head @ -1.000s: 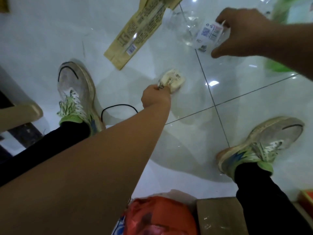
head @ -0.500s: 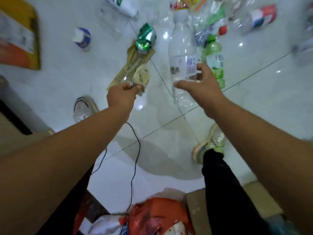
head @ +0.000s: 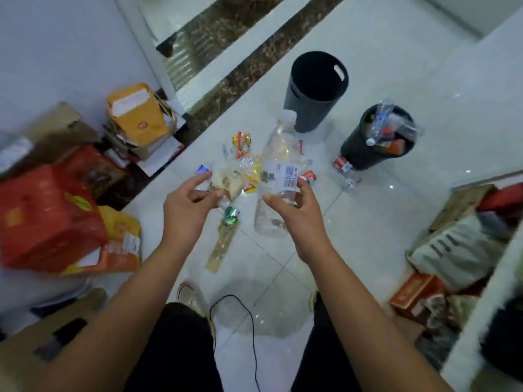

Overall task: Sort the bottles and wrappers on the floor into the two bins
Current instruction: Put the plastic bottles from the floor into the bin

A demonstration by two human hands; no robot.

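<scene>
My right hand (head: 291, 210) grips a clear plastic bottle (head: 278, 171) with a white label, held upright above the floor. A small crumpled cream wrapper (head: 229, 181) is pinched in the fingers of my left hand (head: 188, 205). Beyond my hands, a litter of wrappers and bottles (head: 243, 148) lies on the white tiles. Two dark bins stand further off: an empty one (head: 315, 91) and, to its right, one holding bottles (head: 377, 140). A long tan wrapper (head: 222, 244) and a crushed green can (head: 230, 215) lie below my left hand.
Red and orange cartons (head: 53, 216) and a yellow bag (head: 138, 114) crowd the left side. Boxes and bags (head: 452, 250) are stacked at the right. A black cable (head: 249, 329) trails between my legs. A small bottle (head: 349, 181) lies by the fuller bin.
I have straightened up from the floor, so the view now takes in both bins. Both hands have risen, still carrying the wrapper and the bottle.
</scene>
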